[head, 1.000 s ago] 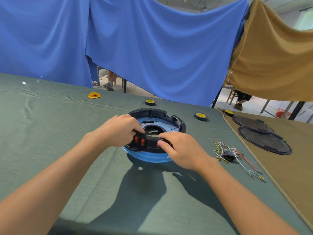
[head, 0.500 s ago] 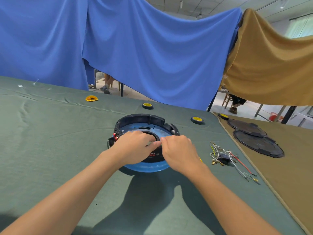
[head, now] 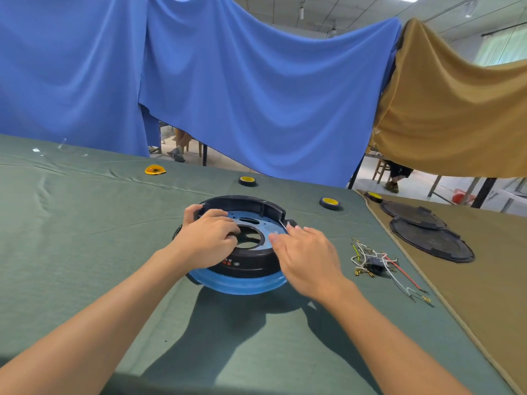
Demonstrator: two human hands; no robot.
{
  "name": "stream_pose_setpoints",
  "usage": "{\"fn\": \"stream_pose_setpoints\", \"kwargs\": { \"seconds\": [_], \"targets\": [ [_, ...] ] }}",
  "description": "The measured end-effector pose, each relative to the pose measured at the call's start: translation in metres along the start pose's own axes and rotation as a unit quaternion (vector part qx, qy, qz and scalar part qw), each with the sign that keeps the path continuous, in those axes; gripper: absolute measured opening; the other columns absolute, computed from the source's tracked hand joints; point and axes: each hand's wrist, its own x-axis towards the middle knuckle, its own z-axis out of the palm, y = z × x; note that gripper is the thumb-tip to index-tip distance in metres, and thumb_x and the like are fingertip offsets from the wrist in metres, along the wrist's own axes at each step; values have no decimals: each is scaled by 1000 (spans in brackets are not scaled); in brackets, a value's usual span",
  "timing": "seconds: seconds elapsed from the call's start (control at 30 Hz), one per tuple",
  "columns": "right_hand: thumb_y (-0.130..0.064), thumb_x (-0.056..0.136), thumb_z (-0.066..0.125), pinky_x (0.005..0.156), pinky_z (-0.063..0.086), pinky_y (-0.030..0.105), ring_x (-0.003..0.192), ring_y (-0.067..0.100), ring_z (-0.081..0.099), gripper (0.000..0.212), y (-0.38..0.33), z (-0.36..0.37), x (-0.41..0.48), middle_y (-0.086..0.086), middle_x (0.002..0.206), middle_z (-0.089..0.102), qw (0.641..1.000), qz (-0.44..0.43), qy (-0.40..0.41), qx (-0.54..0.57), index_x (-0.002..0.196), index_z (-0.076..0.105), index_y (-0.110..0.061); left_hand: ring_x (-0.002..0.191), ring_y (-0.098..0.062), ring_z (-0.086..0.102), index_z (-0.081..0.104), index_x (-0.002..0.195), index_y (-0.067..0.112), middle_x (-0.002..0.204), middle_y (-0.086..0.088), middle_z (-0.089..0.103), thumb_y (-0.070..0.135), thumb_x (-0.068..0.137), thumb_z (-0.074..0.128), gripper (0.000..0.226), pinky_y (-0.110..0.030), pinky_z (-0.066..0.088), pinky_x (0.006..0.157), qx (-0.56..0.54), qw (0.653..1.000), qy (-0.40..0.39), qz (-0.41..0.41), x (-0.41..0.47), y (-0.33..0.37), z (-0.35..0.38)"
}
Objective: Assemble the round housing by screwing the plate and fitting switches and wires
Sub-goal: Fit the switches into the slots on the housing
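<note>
Green-draped table (head: 85,252).
Our left hand (head: 208,240) curls fingers (head: 218,214) over the round housing (head: 248,201), likely steadying it; our right hand (head: 310,260) hovers, fingers spread.

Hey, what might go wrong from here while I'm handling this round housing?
Only the left hand grips the round housing; the right hand is open, so the housing may slide on the green cloth. The loose wire bundle lies near the right forearm, which might snag or sweep it.
</note>
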Motion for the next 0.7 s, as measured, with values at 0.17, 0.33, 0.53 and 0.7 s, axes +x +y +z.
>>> {"fn": "stream_pose_setpoints", "kwargs": {
  "seconds": [0.17,0.33,0.53,0.7],
  "targets": [
    [-40,101,29,63,46,35,79,30,64,41,5,-20,5,-2,81,68,1000,18,12,-3,83,61,-21,88,-16,62,72,92,26,82,7,71,24,93,42,30,-33,23,90,-22,987,148,-60,-11,35,2],
    [-36,105,28,114,24,31,136,18,41,45,15,-4,12,-1,133,60,987,18,-61,144,119,65,-15,69,-14,56,63,76,22,66,7,62,33,89,35,33,-33,27,82,-2,992,118,-46,-12,44,13],
    [-47,100,32,82,47,36,110,25,62,51,7,-12,-2,-4,73,65,998,6,-11,68,55,33,-22,94,-17,59,73,99,32,89,5,71,41,85,34,43,-34,32,94,2,1000,4,-22,-4,10,-7],
    [-29,100,44,89,45,36,95,30,60,31,17,-9,-1,2,100,73,971,66,5,230,84,67,-15,104,-25,62,68,118,27,116,1,70,18,94,41,36,-35,48,85,-37,999,-11,8,1,35,-12]
  ]
}}
